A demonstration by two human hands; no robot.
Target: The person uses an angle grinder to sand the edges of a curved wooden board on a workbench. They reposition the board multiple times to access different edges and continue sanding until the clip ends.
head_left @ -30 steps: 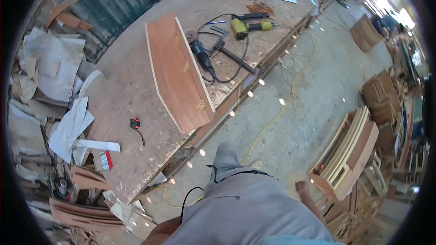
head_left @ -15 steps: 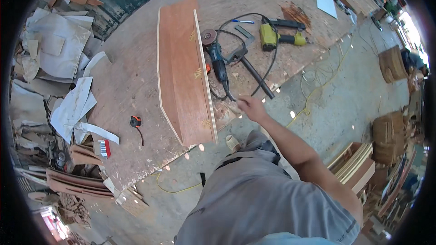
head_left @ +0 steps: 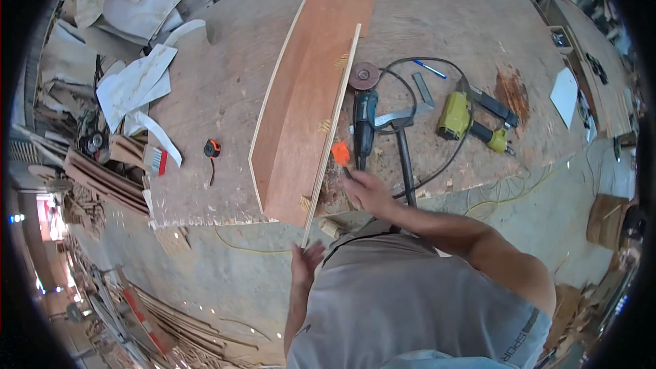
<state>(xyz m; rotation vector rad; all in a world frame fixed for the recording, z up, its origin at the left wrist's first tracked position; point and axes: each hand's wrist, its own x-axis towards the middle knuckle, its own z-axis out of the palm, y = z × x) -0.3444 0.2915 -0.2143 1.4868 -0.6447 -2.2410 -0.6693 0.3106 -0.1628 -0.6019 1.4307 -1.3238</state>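
A long reddish-brown plywood piece (head_left: 301,116) with raised pale-edged sides lies across the worktable. My left hand (head_left: 305,264) is by its near end, fingers apart and holding nothing; whether it touches the edge strip is unclear. My right hand (head_left: 371,195), right of the piece, is closed on a short dark handle-like end. Just beyond its fingers is a bright orange piece (head_left: 340,153); I cannot tell whether the two are joined. An angle grinder (head_left: 365,123) with a round disc lies beside the plywood piece. A hammer (head_left: 405,160) and a metal square (head_left: 424,92) lie right of it.
A yellow-green nail gun (head_left: 456,115), a blue pen (head_left: 429,68) and a looping black cable lie at the right of the worktable (head_left: 465,14). An orange-black tape measure (head_left: 212,148) and a red-white brush (head_left: 158,161) are at the left. Offcuts (head_left: 140,82) pile up there too.
The view has swung, shifting the table rightward in the picture. My left hand has come into view near the plywood piece's near end. The orange piece now shows more fully, close to my right hand.
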